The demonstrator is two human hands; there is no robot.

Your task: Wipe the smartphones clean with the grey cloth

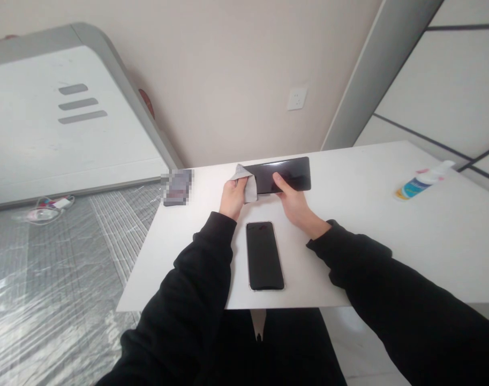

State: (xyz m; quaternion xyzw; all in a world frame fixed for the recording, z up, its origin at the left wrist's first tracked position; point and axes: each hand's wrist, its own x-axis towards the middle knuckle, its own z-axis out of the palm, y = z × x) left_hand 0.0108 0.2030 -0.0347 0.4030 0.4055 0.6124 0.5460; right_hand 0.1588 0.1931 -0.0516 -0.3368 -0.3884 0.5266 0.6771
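Note:
A dark, glossy phone [294, 174] is held sideways above the white table, its screen facing me. My right hand [294, 203] grips it from below, with the thumb lying on the screen. At the phone's left end, my left hand [233, 197] is closed on a grey cloth [250, 187] that wraps over that end. Part of the phone is hidden under the cloth. Between my forearms, a second phone [265, 257] with a black screen and a clear case lies face up on the table.
On the white table [389, 241], a spray bottle [421, 182] lies on its side at the right. A blurred-out item [178, 187] rests at the far left corner. Behind are a wall with a socket [297, 99] and a white panel [67, 128]. Cables [47, 209] lie on the floor.

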